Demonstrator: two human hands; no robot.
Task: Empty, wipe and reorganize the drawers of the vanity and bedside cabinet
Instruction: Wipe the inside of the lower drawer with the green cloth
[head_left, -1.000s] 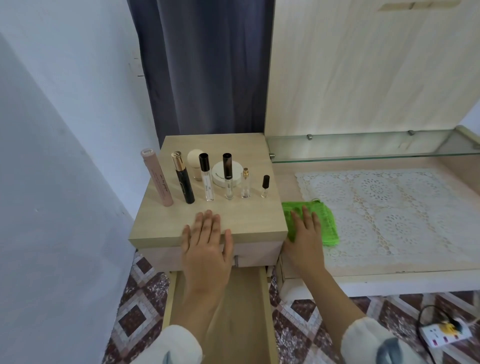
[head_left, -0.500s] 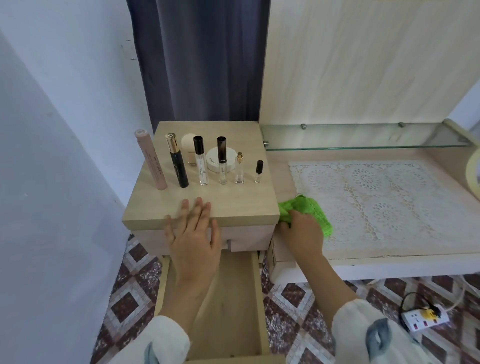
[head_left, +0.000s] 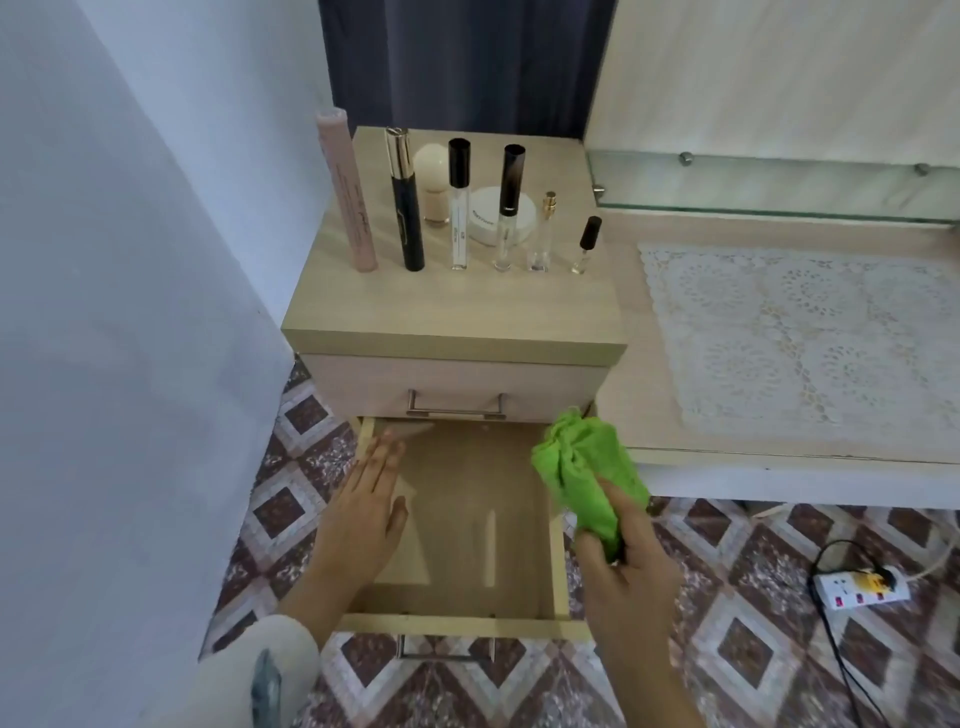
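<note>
The bedside cabinet (head_left: 457, 317) stands left of the vanity top (head_left: 628, 332). Its lower drawer (head_left: 467, 621) is pulled out and shows a bare wooden bottom. The upper drawer (head_left: 452, 384) is closed, with a metal handle. My left hand (head_left: 366, 512) lies flat with straight fingers over the drawer's left side. My right hand (head_left: 626, 577) grips a bunched green cloth (head_left: 587, 467) above the drawer's right edge. Several cosmetic tubes and small bottles (head_left: 457, 208) stand upright in a row on the cabinet top, with a round white jar (head_left: 485, 218) behind them.
A white lace mat (head_left: 805, 338) covers the vanity top, with a glass shelf (head_left: 769, 182) behind it. A white wall is close on the left. On the tiled floor at the right lies a power strip (head_left: 860, 590) with a black cable. A dark curtain (head_left: 462, 62) hangs behind.
My right hand lifted the green cloth off the vanity top and brought it down over the open drawer. My left hand left the cabinet top and dropped to the drawer's left side.
</note>
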